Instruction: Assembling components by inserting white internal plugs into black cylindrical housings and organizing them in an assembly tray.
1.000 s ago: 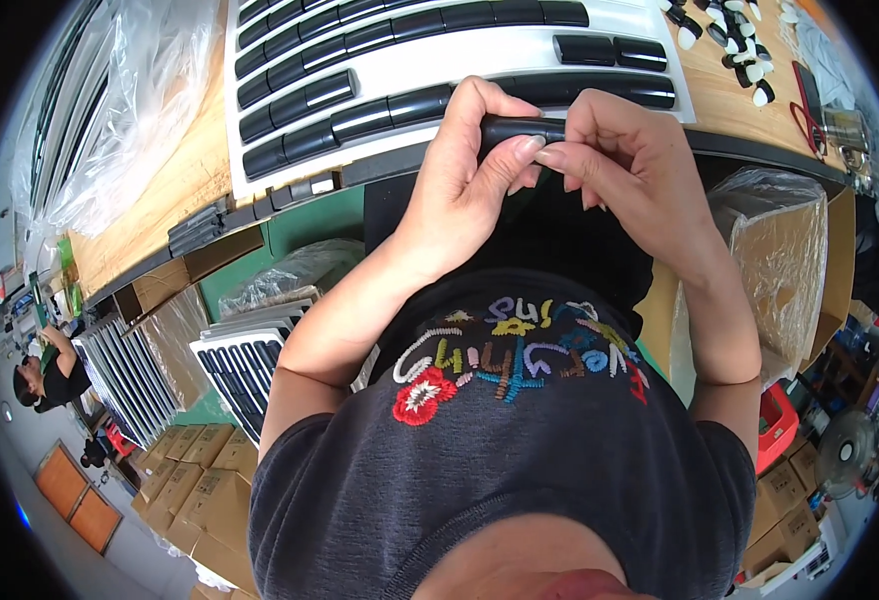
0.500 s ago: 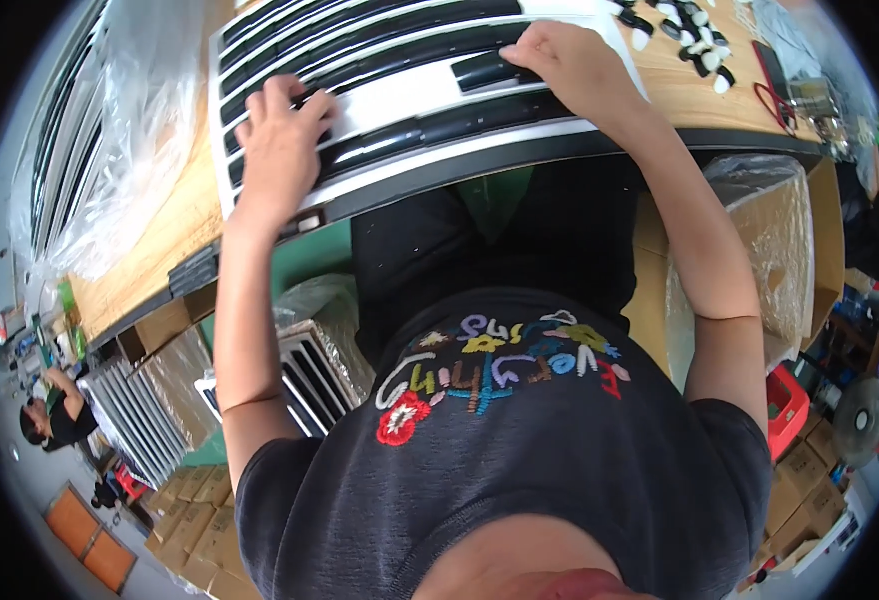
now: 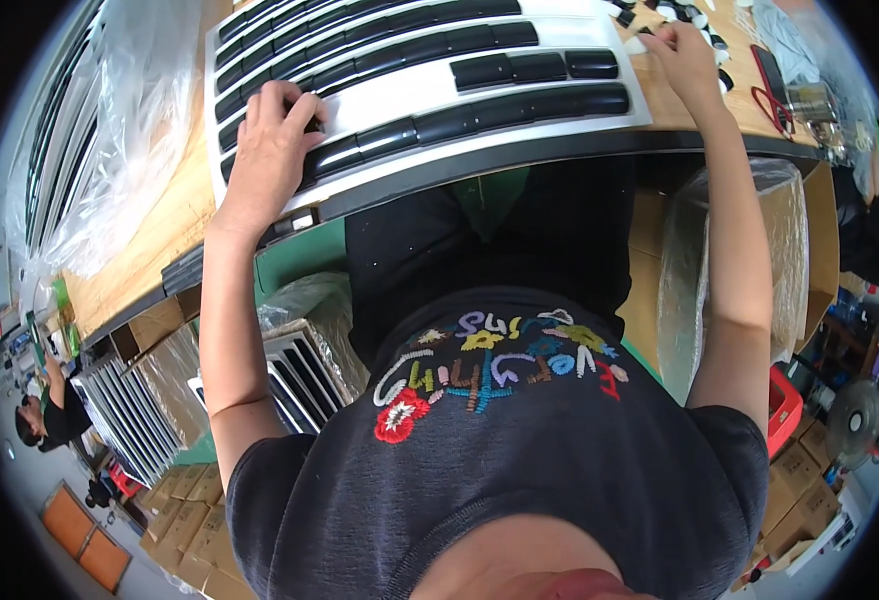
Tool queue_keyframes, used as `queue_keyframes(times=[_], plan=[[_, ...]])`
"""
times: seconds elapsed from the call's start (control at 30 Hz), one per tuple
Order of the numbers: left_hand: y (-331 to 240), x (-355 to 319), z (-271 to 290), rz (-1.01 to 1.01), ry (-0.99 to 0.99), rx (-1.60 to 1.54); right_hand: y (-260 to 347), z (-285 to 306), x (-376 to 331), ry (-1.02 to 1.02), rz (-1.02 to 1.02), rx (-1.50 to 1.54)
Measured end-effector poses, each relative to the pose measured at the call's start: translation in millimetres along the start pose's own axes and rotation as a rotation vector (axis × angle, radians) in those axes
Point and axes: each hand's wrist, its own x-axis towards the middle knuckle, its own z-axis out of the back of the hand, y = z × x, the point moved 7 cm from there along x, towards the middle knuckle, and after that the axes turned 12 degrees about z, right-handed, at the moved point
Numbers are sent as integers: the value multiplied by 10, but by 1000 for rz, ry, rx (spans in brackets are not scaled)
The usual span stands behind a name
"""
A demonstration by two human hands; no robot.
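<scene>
A white board [image 3: 390, 103] lies on the table, bearing several rows of glossy black pieces [image 3: 450, 125]. In the second row from the near edge, a bare white stretch lies left of three black pieces [image 3: 510, 69]. Over the board's left part, my left hand [image 3: 272, 145] is closed with curled fingers; a bit of a black piece [image 3: 313, 124] shows between thumb and fingers. Beyond the board's right edge, my right hand [image 3: 688, 68] pinches a small black-and-white piece [image 3: 638, 45] beside the loose pile.
Loose black and white pieces [image 3: 680, 12] lie at the far right, near red-handled scissors [image 3: 772, 108] and a dark flat object [image 3: 768, 68]. Clear plastic film [image 3: 150, 130] covers long strips on the left. An open carton lined with plastic [image 3: 735, 255] stands below the table's right side.
My right hand has moved right, off the board's row to the loose pieces, uncovering the row's right end. My left hand has shifted slightly toward me.
</scene>
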Motion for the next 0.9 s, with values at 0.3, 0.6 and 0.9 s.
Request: queue_keyframes(times=[0.3,0.6,0.9], plan=[[18,7,187,152,-144,-186,1032,327,-450,-241,-196,635],[-559,-71,-310,356,171,-1842,2498,265,-512,-89,-26,1139],[-862,-161,-333,273,343,-1765,2744,310,-458,95,159,887]])
